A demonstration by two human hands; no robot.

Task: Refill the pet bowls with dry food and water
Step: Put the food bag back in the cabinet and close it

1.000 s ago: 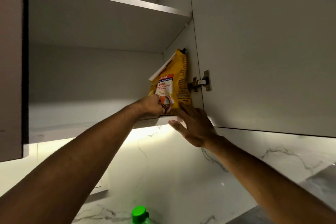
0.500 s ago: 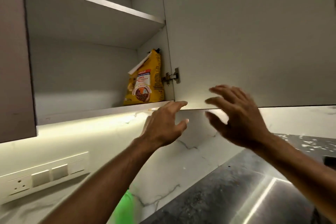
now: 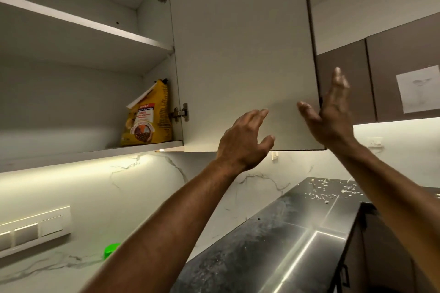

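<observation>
Yellow pet food bag upright on lower cabinet shelf, far right corner beside the hinge. Left hand spread, empty, before open cabinet door; right hand spread at its free edge, contact unclear.

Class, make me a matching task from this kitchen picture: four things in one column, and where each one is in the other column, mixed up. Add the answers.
Things
1. food bag
2. green cap
3. sheet of paper
4. right hand

Places
A. stuck on a brown cupboard door
B. at the free edge of the open cupboard door
C. standing on the lowest cupboard shelf, in the right corner
D. low down, beside the left forearm

Pairs: 1-C, 2-D, 3-A, 4-B
</observation>
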